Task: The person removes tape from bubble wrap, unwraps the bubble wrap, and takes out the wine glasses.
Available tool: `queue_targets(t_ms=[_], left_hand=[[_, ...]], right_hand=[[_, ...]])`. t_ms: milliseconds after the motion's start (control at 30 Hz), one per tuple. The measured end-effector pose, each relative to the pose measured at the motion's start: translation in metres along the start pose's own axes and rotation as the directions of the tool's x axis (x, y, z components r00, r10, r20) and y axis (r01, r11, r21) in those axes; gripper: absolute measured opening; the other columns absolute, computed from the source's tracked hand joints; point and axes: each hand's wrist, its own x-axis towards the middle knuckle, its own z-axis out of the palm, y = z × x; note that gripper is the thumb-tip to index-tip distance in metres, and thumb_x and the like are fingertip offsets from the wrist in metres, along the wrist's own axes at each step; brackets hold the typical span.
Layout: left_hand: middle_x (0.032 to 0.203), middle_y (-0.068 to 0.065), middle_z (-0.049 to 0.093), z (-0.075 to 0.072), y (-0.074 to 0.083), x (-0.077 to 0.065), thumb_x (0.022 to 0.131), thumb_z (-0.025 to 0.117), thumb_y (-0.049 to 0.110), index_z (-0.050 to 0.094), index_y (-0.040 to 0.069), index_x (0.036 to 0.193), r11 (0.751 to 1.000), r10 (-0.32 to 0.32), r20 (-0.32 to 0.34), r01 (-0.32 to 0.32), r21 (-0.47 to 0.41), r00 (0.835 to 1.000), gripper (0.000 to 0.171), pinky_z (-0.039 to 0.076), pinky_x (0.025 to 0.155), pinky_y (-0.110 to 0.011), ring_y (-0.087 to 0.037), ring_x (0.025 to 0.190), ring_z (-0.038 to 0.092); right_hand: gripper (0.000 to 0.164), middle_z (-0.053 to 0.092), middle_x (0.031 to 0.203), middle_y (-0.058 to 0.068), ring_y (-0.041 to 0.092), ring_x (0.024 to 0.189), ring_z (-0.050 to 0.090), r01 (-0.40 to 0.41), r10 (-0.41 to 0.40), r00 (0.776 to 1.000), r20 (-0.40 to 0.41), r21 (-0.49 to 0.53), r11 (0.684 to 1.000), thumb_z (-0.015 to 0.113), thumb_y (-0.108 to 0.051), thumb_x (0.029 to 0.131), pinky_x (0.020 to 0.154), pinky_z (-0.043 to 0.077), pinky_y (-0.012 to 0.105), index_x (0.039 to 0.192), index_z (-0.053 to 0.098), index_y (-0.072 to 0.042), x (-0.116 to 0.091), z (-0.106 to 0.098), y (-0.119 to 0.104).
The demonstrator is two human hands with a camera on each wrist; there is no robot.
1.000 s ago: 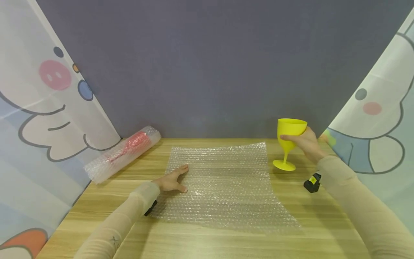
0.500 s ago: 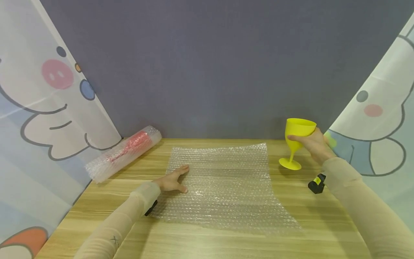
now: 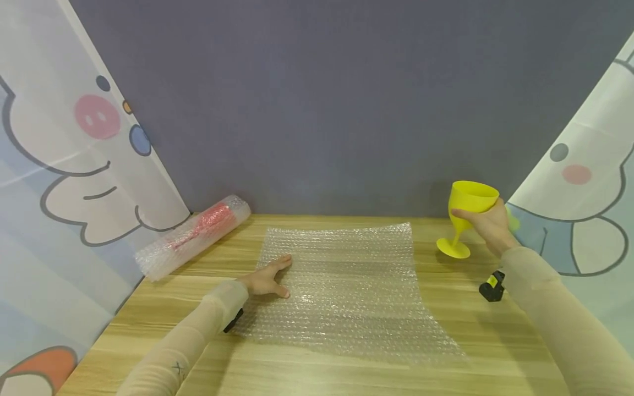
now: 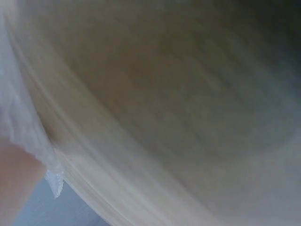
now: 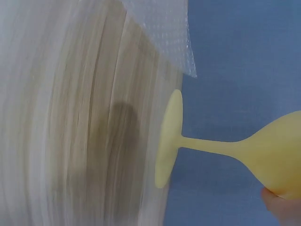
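My right hand point(image 3: 482, 223) grips the bowl of a yellow goblet point(image 3: 463, 212) at the table's far right, tilted, its foot just above the wood. The right wrist view shows the same goblet point(image 5: 235, 148) with its foot lifted off the table and a fingertip at the bowl. A sheet of bubble wrap point(image 3: 342, 286) lies flat in the middle of the table. My left hand point(image 3: 267, 278) rests flat on the sheet's left edge, fingers straight. The left wrist view is a blur of wood and a bubble wrap edge point(image 4: 51, 176).
A roll of bubble wrap point(image 3: 193, 235) around something red lies at the far left by the wall. Printed curtains point(image 3: 74, 165) hang on both sides. Small black devices sit at each wrist point(image 3: 492, 286). The wooden table point(image 3: 317, 374) has bare wood in front.
My right hand has carried the yellow goblet to the right and slightly up, tilting it. The left hand has stayed on the bubble wrap.
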Motion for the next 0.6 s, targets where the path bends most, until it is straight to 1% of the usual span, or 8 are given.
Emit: queue_targets(t_ms=[67, 233, 333, 400, 433, 467, 500, 600], left_hand=[[0.155, -0.011, 0.004, 0.0, 0.0, 0.0, 0.075, 0.074, 0.026, 0.019, 0.003, 0.145, 1.0, 0.0, 0.001, 0.0, -0.008, 1.0, 0.092, 0.007, 0.111, -0.059, -0.035, 0.141, 0.0], [0.155, -0.01, 0.004, 0.001, -0.002, 0.002, 0.075, 0.074, 0.026, 0.019, 0.004, 0.145, 1.0, 0.009, -0.003, -0.009, -0.014, 1.0, 0.093, 0.008, 0.111, -0.059, -0.035, 0.141, 0.001], [0.155, -0.01, 0.004, 0.001, -0.004, 0.002, 0.075, 0.074, 0.026, 0.019, 0.004, 0.146, 1.0, 0.014, -0.008, -0.014, -0.002, 1.0, 0.093, 0.008, 0.111, -0.059, -0.035, 0.141, 0.001], [0.155, -0.011, 0.005, 0.001, -0.004, 0.0, 0.075, 0.074, 0.025, 0.019, 0.003, 0.145, 1.0, 0.018, -0.012, -0.018, 0.001, 1.0, 0.092, 0.008, 0.111, -0.059, -0.035, 0.141, 0.002], [0.155, -0.012, 0.005, 0.001, -0.003, 0.0, 0.075, 0.074, 0.024, 0.019, 0.002, 0.145, 1.0, 0.022, -0.014, -0.022, 0.001, 1.0, 0.092, 0.008, 0.111, -0.059, -0.036, 0.141, 0.002], [0.155, -0.012, 0.005, 0.001, -0.003, -0.001, 0.075, 0.074, 0.024, 0.019, 0.002, 0.145, 1.0, 0.024, -0.014, -0.024, 0.001, 1.0, 0.092, 0.008, 0.111, -0.059, -0.036, 0.141, 0.002], [0.154, -0.013, 0.005, 0.001, -0.002, -0.002, 0.075, 0.074, 0.024, 0.019, 0.001, 0.145, 1.0, 0.026, -0.016, -0.026, 0.0, 1.0, 0.092, 0.007, 0.111, -0.059, -0.036, 0.14, 0.002], [0.155, -0.012, 0.004, 0.0, 0.0, -0.002, 0.076, 0.074, 0.025, 0.018, 0.002, 0.145, 1.0, 0.017, -0.008, -0.017, -0.004, 1.0, 0.092, 0.007, 0.111, -0.059, -0.036, 0.141, 0.001]], right_hand=[[0.094, 0.034, 0.103, -0.014, 0.004, 0.09, 0.04, 0.004, -0.004, 1.0, -0.021, -0.001, 1.0, 0.072, -0.041, 0.075, 0.085, 0.041, 0.027, 0.14, 0.014, -0.007, 0.001, -0.002, 0.002], [0.097, 0.032, 0.105, -0.017, 0.005, 0.095, 0.038, -0.009, 0.009, 0.997, -0.071, 0.003, 1.0, 0.073, -0.04, 0.074, 0.096, 0.039, 0.037, 0.143, 0.012, -0.01, 0.003, -0.007, 0.007], [0.099, 0.033, 0.115, -0.008, 0.015, 0.104, 0.038, -0.037, 0.036, 0.995, -0.088, -0.008, 0.999, 0.071, -0.041, 0.076, 0.101, 0.035, 0.042, 0.144, 0.007, -0.009, 0.005, -0.008, 0.01], [0.099, 0.032, 0.125, 0.003, 0.023, 0.111, 0.036, -0.048, 0.048, 0.993, -0.108, -0.005, 0.999, 0.071, -0.041, 0.076, 0.104, 0.032, 0.044, 0.143, 0.005, -0.009, 0.01, -0.009, 0.015], [0.1, 0.03, 0.129, 0.008, 0.026, 0.114, 0.034, -0.055, 0.055, 0.991, -0.122, -0.001, 0.998, 0.071, -0.04, 0.075, 0.105, 0.031, 0.045, 0.143, 0.004, -0.01, 0.013, -0.01, 0.02], [0.099, 0.029, 0.132, 0.009, 0.026, 0.115, 0.034, -0.051, 0.053, 0.988, -0.142, 0.019, 0.999, 0.073, -0.038, 0.074, 0.106, 0.03, 0.042, 0.143, 0.006, -0.013, 0.02, -0.011, 0.03], [0.1, 0.028, 0.134, 0.011, 0.027, 0.117, 0.033, -0.047, 0.052, 0.987, -0.151, 0.032, 0.998, 0.074, -0.038, 0.073, 0.107, 0.029, 0.042, 0.143, 0.007, -0.015, 0.026, -0.012, 0.038], [0.102, 0.03, 0.136, 0.001, 0.021, 0.119, 0.034, -0.053, 0.064, 0.98, -0.19, 0.064, 0.997, 0.078, -0.042, 0.067, 0.109, 0.028, 0.039, 0.141, 0.01, -0.025, 0.052, -0.017, 0.073]])
